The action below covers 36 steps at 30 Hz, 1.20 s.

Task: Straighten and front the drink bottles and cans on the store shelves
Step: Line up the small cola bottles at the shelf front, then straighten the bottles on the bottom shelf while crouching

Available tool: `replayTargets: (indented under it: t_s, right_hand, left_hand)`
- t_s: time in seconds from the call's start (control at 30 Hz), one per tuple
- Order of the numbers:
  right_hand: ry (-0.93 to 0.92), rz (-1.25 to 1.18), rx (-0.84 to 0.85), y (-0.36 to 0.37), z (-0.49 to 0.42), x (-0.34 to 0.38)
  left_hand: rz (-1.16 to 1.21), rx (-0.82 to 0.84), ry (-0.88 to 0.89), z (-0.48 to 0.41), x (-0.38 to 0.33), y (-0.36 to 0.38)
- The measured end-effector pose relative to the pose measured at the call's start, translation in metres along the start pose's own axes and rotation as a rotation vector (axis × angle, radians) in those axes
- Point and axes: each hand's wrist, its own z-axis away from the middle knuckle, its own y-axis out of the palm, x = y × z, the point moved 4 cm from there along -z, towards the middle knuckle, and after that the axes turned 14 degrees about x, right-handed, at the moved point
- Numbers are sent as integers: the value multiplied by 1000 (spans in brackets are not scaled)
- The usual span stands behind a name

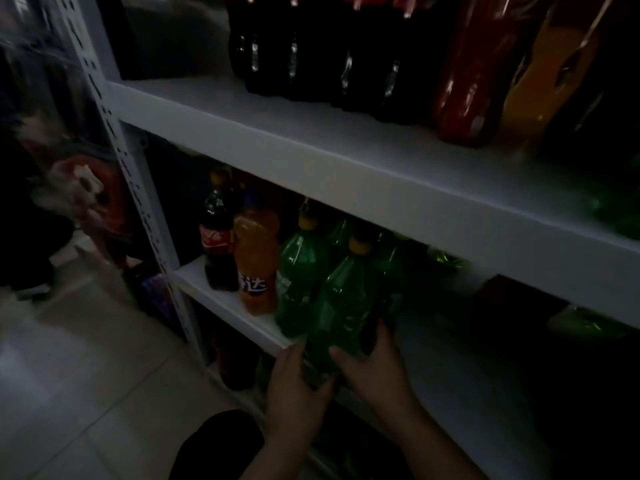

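A green bottle with a yellow cap (341,306) stands at the front edge of the middle shelf (225,306). My left hand (294,393) grips its base from the left, and my right hand (372,368) grips it from the right, thumb across the front. Another green bottle (299,271) stands just left of it, then an orange soda bottle (256,261) and a dark cola bottle (217,237) with a red label. More green bottles sit behind in shadow.
The upper shelf (311,147) carries several dark cola bottles (294,50), a red bottle (467,81) and an orange one (547,81). A perforated white upright (138,188) stands at the left. Tiled floor (69,375) lies below left. The scene is dim.
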Motion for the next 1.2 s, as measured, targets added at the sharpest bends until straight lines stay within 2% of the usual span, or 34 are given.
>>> replayTargets:
  t_s: [0.07, 0.13, 0.23, 0.3, 0.37, 0.53, 0.67, 0.8, 1.0, 1.07, 1.2]
  right_hand:
    - [-54, -38, -35, 6, -2, -9]
    - [-74, -82, -117, 12, 2, -14]
    - [-77, 35, -333, 18, 14, -11]
    - [-119, 120, -400, 22, 19, -5]
    - [-95, 118, -394, 25, 20, -7]
    - [-53, -58, -235, 26, 18, -23]
    - [-77, 46, -308, 27, 17, -20]
    - [-57, 49, -388, 32, 16, -17]
    - [-91, 136, -405, 24, 13, -18]
    - [-88, 172, -394, 23, 14, -21]
    - [-87, 219, -386, 22, 14, -20]
  left_hand:
    - [-4, -65, 23, -1, 7, 4]
    - [-40, -60, 104, -3, 7, 4]
    - [-132, -7, 241, -5, 1, 9]
    - [-95, 6, 202, -8, 2, 12]
    - [-79, -19, 148, -9, 3, 13]
    - [-213, -26, 258, -12, 7, 6]
    - [-242, 151, 263, -21, 15, -1]
    - [-187, 104, 213, -18, 18, -1]
    - [-252, 77, 284, -21, 6, -2]
    - [-262, 15, 318, -20, 6, -14]
    - [-4, -235, 185, -32, 12, -50]
